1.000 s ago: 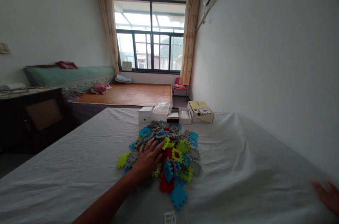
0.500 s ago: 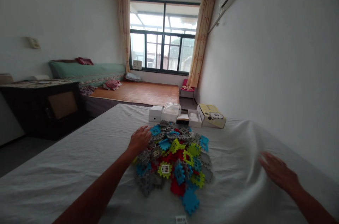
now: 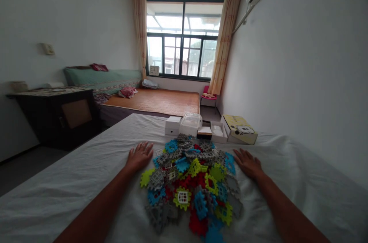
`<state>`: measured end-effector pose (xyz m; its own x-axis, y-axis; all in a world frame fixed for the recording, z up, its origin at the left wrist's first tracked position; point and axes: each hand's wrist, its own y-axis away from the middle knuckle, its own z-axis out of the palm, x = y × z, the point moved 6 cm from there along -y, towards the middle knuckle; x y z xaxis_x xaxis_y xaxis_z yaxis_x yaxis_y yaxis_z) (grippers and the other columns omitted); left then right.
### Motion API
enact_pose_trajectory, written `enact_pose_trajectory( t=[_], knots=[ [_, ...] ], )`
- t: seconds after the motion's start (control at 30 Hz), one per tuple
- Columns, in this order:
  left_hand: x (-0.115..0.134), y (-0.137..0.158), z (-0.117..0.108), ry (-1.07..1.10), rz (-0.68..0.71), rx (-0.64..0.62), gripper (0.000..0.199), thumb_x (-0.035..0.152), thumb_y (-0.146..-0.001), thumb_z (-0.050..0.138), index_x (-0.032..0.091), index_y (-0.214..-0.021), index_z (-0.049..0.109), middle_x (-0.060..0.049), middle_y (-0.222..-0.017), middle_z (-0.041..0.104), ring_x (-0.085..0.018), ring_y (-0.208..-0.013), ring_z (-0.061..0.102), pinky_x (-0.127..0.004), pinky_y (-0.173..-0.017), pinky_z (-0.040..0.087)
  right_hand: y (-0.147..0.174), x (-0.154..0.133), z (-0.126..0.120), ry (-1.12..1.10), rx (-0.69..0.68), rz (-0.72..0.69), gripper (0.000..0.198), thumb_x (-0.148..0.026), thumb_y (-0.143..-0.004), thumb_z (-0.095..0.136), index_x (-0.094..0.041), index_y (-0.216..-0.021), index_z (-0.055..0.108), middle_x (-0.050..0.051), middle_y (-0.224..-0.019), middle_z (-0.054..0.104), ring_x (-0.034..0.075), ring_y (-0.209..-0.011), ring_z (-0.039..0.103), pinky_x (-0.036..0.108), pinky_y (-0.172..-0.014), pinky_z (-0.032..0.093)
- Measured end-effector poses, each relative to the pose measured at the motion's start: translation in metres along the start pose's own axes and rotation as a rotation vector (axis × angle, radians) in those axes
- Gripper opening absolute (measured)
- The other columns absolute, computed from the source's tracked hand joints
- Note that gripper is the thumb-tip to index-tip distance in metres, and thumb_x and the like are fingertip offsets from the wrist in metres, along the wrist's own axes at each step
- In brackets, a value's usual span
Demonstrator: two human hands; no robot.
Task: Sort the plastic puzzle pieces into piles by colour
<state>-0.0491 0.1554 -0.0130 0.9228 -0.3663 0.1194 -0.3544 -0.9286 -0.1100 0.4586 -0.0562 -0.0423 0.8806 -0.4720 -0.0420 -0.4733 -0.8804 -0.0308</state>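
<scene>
A heap of notched plastic building tiles (image 3: 189,170) in grey, blue, red and lime green lies on the white sheet (image 3: 94,162). Left of the heap, my left hand (image 3: 140,156) rests flat on the sheet with fingers spread, holding nothing. Across from it, my right hand (image 3: 247,163) lies at the right edge of the heap, fingers stretched out and empty, close to a blue tile (image 3: 229,163). Near the front of the pile, a lime green tile (image 3: 182,197) carries a white window-shaped insert.
Behind the heap stand a white box (image 3: 172,126), a clear plastic container (image 3: 190,123), an open white box (image 3: 219,132) and a yellow cartoon box (image 3: 240,129). Beyond the sheet's far edge is a bed with an orange mat (image 3: 163,101). A dark cabinet (image 3: 57,116) stands at left.
My right hand has moved left, from the far right of the sheet to the heap's right edge. My left hand has shifted slightly left and down, away from the heap. The view has shifted slightly.
</scene>
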Motion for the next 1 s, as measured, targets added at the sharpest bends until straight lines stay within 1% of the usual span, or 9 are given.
enact_pose_trajectory(
  t=[0.2, 0.33, 0.4, 0.47, 0.57, 0.63, 0.8, 0.9, 1.0],
  knots=[
    [-0.005, 0.006, 0.001, 0.012, -0.003, -0.012, 0.054, 0.052, -0.088, 0.025, 0.033, -0.138, 0.034, -0.003, -0.149, 0.028, -0.029, -0.137, 0.019, -0.056, -0.105, 0.013, 0.009, -0.001, -0.006, -0.025, -0.033, 0.022, 0.057, -0.056, -0.087, 0.02, -0.036, -0.14, 0.028, 0.003, -0.15, 0.023, 0.03, -0.136, 0.02, 0.06, -0.101, 0.022],
    [0.003, 0.015, -0.013, 0.032, -0.009, -0.046, 0.055, 0.052, -0.087, 0.03, 0.028, -0.136, 0.04, -0.008, -0.148, 0.03, -0.03, -0.135, 0.024, -0.055, -0.105, 0.016, 0.028, -0.033, -0.038, -0.149, 0.131, -0.101, 0.051, -0.042, -0.089, 0.026, -0.021, -0.132, 0.044, 0.011, -0.138, 0.044, 0.026, -0.129, 0.036, 0.049, -0.103, 0.028],
    [0.023, 0.019, -0.03, 0.062, 0.039, 0.042, 0.052, 0.049, -0.088, 0.032, 0.025, -0.132, 0.046, -0.009, -0.145, 0.036, -0.027, -0.133, 0.029, -0.05, -0.106, 0.019, 0.045, -0.066, -0.052, -0.28, 0.175, -0.284, 0.05, -0.041, -0.091, 0.023, -0.019, -0.129, 0.048, 0.011, -0.131, 0.051, 0.023, -0.124, 0.043, 0.041, -0.104, 0.03],
    [0.057, 0.025, -0.044, 0.166, 0.188, 0.13, 0.05, 0.048, -0.089, 0.031, 0.025, -0.131, 0.048, -0.007, -0.14, 0.043, -0.022, -0.13, 0.035, -0.04, -0.107, 0.023, 0.063, -0.101, -0.058, -0.381, 0.135, -0.409, 0.055, -0.051, -0.089, 0.029, -0.019, -0.131, 0.045, 0.012, -0.133, 0.05, 0.024, -0.125, 0.042, 0.041, -0.104, 0.03],
    [0.102, 0.035, -0.04, 0.328, 0.329, 0.044, 0.051, 0.053, -0.088, 0.032, 0.028, -0.129, 0.049, -0.005, -0.137, 0.048, -0.022, -0.128, 0.039, -0.038, -0.105, 0.029, 0.085, -0.142, -0.057, -0.431, 0.078, -0.449, 0.078, -0.063, -0.074, 0.052, -0.019, -0.137, 0.037, 0.014, -0.139, 0.042, 0.031, -0.13, 0.034, 0.048, -0.104, 0.029],
    [0.113, 0.04, -0.032, 0.381, 0.342, -0.01, 0.056, 0.058, -0.084, 0.037, 0.028, -0.129, 0.049, -0.006, -0.139, 0.045, -0.026, -0.128, 0.038, -0.042, -0.103, 0.031, 0.095, -0.16, -0.063, -0.484, 0.126, -0.493, 0.08, -0.06, -0.071, 0.057, -0.019, -0.137, 0.037, 0.015, -0.141, 0.039, 0.031, -0.131, 0.032, 0.049, -0.104, 0.029],
    [0.092, 0.04, -0.026, 0.611, 0.424, 0.019, 0.058, 0.057, -0.082, 0.042, 0.02, -0.125, 0.055, -0.009, -0.133, 0.051, -0.027, -0.123, 0.045, -0.038, -0.103, 0.033, 0.11, -0.16, -0.104, -0.59, 0.374, -0.558, 0.047, -0.041, -0.085, 0.047, -0.022, -0.127, 0.049, 0.01, -0.129, 0.053, 0.025, -0.121, 0.045, 0.045, -0.1, 0.036],
    [0.073, 0.034, -0.031, 0.779, 0.383, 0.082, 0.054, 0.056, -0.081, 0.043, 0.018, -0.113, 0.064, -0.007, -0.116, 0.065, -0.026, -0.11, 0.056, -0.035, -0.097, 0.04, 0.118, -0.162, -0.11, -0.529, 0.33, -0.591, 0.033, -0.035, -0.085, 0.049, -0.026, -0.115, 0.059, 0.006, -0.112, 0.063, 0.024, -0.106, 0.054, 0.043, -0.092, 0.043],
    [0.07, 0.032, -0.031, 0.838, 0.362, 0.108, 0.049, 0.056, -0.079, 0.047, 0.018, -0.1, 0.07, -0.005, -0.104, 0.07, -0.026, -0.1, 0.061, -0.034, -0.09, 0.044, 0.122, -0.184, -0.1, -0.459, 0.22, -0.694, 0.03, -0.035, -0.082, 0.054, -0.025, -0.109, 0.063, 0.007, -0.112, 0.063, 0.024, -0.104, 0.056, 0.039, -0.089, 0.045]
  ],
)
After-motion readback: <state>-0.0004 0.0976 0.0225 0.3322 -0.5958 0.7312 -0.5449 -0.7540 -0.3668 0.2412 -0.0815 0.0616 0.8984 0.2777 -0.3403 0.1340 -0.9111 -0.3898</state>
